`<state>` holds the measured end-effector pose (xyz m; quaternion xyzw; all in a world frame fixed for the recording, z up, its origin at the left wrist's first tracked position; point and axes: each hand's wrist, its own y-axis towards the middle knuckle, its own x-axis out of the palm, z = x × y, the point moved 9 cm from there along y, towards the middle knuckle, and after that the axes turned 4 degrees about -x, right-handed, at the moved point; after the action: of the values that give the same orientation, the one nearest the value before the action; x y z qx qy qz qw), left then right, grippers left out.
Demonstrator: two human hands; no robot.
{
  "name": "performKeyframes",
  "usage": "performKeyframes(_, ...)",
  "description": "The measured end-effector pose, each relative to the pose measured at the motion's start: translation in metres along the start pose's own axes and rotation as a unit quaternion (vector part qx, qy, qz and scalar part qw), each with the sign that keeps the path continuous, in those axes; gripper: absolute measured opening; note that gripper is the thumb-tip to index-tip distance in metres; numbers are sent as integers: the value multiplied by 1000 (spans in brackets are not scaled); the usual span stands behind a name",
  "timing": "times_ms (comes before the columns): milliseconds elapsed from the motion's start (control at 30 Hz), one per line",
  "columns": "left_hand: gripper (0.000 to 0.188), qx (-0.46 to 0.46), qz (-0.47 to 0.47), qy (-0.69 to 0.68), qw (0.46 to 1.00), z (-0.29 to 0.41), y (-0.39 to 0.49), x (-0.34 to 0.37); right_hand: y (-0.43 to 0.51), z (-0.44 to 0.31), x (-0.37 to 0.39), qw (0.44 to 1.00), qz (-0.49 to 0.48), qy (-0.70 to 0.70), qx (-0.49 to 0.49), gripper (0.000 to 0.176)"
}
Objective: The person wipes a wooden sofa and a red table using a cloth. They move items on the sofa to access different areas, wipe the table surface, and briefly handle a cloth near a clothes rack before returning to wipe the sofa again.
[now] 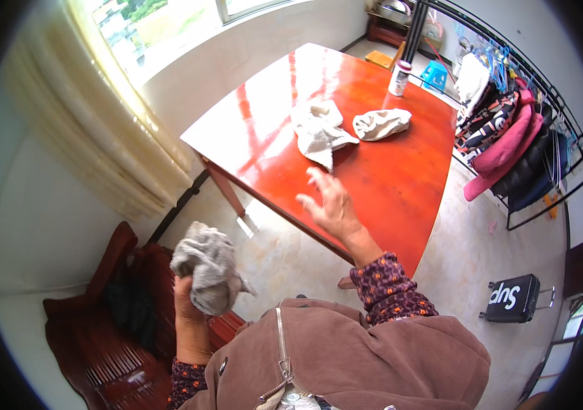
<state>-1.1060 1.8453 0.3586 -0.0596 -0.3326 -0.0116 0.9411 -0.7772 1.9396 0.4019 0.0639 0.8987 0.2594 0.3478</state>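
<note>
My left hand [187, 302] grips a crumpled grey cloth [208, 266], held up to the left of the table; the cloth covers most of its fingers. Above the near part of the glossy red wooden table [394, 189], my right hand [330, 205] has its fingers apart and holds nothing. Just beyond its fingertips lies a crumpled white cloth [317, 130]. A bunched off-white cloth [381, 124] rests to the right of that one. Towards the far right corner stands a white can with a dark red top [399, 78].
A dark red wooden bench [117, 353] is at lower left, beside a cream curtain [91, 113]. Right of the table stands a black metal clothes rack [578, 133] with jackets. A black suitcase [513, 299] is on the floor; a blue plastic stool [434, 75] is farther back.
</note>
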Motion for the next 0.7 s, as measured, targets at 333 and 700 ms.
performKeyframes(333, 61, 37, -51, 111, 992, 32, 164, -17, 120, 166, 49, 972, 44, -198, 117, 99)
performKeyframes(700, 49, 101, -44, 585, 803, 11, 409, -23, -37, 126, -12, 951, -49, -176, 249, 62)
